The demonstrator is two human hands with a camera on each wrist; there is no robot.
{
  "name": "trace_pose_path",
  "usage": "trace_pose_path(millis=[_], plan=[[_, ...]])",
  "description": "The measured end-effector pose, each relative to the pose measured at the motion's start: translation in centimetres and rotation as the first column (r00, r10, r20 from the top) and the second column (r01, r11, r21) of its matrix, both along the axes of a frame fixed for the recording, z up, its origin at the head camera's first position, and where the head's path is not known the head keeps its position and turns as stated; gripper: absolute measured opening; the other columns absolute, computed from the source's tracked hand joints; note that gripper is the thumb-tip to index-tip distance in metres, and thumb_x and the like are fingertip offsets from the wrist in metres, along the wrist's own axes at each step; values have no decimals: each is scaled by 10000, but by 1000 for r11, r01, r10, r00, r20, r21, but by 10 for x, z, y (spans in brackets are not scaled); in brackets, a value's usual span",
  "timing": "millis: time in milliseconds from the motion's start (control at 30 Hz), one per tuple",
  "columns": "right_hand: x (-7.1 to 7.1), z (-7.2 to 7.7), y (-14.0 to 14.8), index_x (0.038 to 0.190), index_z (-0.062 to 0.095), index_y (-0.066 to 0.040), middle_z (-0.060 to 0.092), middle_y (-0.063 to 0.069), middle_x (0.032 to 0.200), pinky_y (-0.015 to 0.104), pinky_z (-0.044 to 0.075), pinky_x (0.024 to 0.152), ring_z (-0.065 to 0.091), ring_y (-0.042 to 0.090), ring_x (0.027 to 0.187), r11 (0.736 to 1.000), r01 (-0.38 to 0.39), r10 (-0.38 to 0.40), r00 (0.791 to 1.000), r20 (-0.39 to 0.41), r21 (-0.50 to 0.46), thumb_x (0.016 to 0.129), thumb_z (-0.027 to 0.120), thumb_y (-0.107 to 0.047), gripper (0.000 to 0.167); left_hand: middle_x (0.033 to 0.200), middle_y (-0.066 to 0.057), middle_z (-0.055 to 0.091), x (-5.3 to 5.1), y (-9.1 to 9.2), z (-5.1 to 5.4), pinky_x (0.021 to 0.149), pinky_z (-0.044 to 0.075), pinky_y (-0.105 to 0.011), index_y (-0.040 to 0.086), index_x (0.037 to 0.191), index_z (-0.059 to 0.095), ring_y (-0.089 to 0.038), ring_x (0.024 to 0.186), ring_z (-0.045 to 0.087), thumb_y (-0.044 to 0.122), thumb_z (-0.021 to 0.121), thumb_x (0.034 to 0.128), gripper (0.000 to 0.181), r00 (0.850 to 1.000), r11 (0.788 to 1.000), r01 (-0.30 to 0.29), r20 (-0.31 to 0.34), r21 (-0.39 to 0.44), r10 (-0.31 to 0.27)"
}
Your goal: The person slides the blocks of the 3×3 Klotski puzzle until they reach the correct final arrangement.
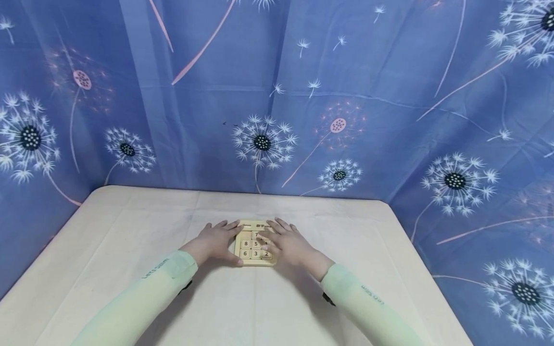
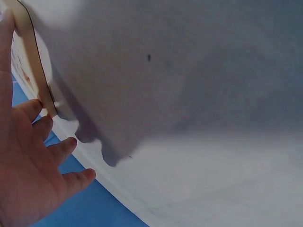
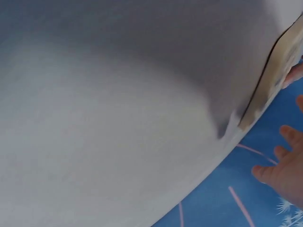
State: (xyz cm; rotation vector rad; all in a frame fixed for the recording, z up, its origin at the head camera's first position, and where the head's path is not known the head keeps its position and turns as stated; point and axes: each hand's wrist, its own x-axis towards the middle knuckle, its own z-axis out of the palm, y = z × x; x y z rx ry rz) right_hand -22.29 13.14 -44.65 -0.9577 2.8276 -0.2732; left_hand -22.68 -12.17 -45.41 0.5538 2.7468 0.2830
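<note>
At the far left, the blue curtain (image 1: 26, 216) with its dandelions stands beside the pale table (image 1: 255, 307), and it goes also behind the table and along the right side. Your left sleeve (image 1: 138, 302), pale green with dark letters, comes in over the table from below. Your left hand (image 1: 212, 242) is at the left side of the board (image 1: 255, 263), its fingers mostly straight and spread: the thumb is at the near left corner, the index finger touches near the far one, and the other fingers extend off the board. How firmly it presses, I cannot tell. The board lies flat on the table, between your two hands, and carries number tiles (image 1: 256, 244): one with 7 in the far row, then 8 and 5 in the middle row, then 6, 3 and 2 in the near row. Your right hand (image 1: 294, 246) is over the right part, opened wide, and it covers some of the tiles; its index finger and thumb are at the tiles, but whether they press, I cannot tell. Further to the right is your right sleeve (image 1: 368, 300), also lettered, with a black piece (image 1: 328, 299) under the wrist.
</note>
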Motion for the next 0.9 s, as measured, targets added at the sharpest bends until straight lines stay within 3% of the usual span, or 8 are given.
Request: trace_pose_path(millis=[400,900], plan=[[-6,-13,6,1515,516,-258,340,119,1679,724,247,1224,228,426,1582,999,39,-38,999,32,-19,1069,458,-473,498,1719,-60,260,1,1,1,1217,227,-745,141,1607,349,-436,1564,267,685,796,744,1114,1000,1000,-6,5,8,6],[-5,-16,-4,1486,557,-245,368,98,1669,713,261,1226,242,410,1582,999,51,-51,998,25,-8,1078,431,-481,487,1718,-67,265,1,1,5,1212,252,-739,139,1608,347,-435,1556,288,704,790,737,1128,1000,1000,6,0,-3,-6]])
